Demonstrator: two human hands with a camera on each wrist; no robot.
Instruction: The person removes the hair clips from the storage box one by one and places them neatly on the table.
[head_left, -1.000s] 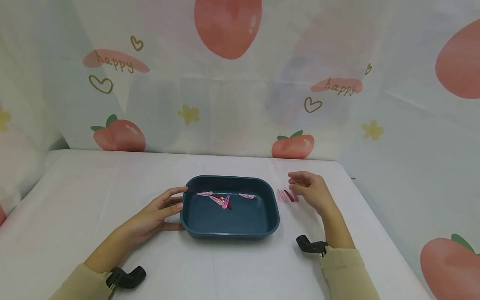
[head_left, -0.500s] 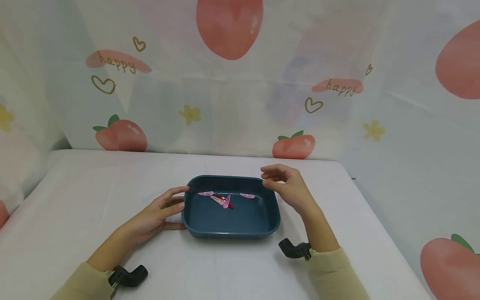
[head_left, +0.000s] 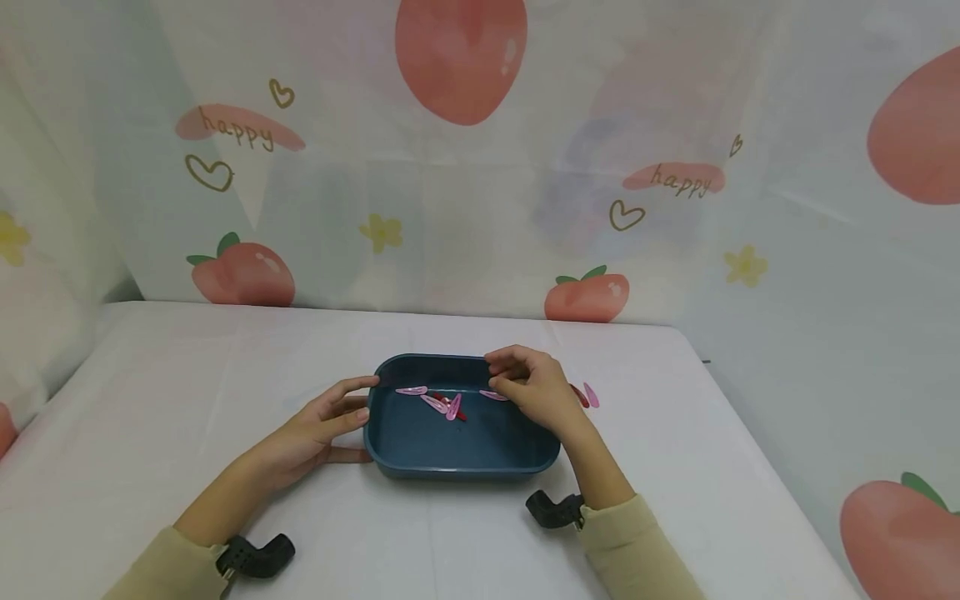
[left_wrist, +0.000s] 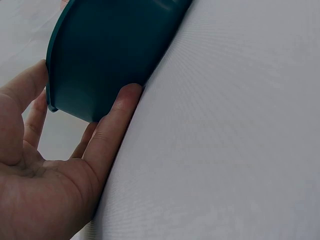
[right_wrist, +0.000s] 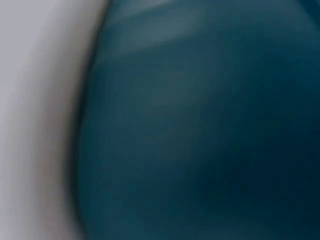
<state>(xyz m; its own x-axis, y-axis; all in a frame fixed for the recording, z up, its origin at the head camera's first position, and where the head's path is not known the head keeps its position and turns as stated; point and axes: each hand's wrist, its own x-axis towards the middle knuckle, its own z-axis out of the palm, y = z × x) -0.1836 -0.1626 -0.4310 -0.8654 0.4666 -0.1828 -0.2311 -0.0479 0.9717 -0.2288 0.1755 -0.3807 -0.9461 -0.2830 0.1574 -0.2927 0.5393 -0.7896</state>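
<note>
A dark teal rectangular tray (head_left: 465, 462) sits on the white-covered table. My left hand (head_left: 300, 437) steadies its left end, fingertips at the rim and outer wall. In the left wrist view, the spread fingers of that hand (left_wrist: 60, 175) touch the tray's wall (left_wrist: 100, 60). Over the back right part of the tray, my right hand (head_left: 536, 392) pinches a hair clip, mostly hidden behind thumb and fingers. Inside lie pink hair clips (head_left: 411, 390) and a red hair clip (head_left: 461, 416), partly overlapping. The right wrist view shows only blurred teal surface (right_wrist: 175, 125).
Right of the tray, a red clip (head_left: 580, 396) and a pink clip (head_left: 592, 395) lie on the table, partly behind my right forearm. A peach-printed backdrop (head_left: 450, 192) rises behind the table. A black camera is worn on each wrist.
My right hand has moved left from the clips beside the tray to above its back right part. My left hand stays at the left end, and the clips in the tray look unchanged.
</note>
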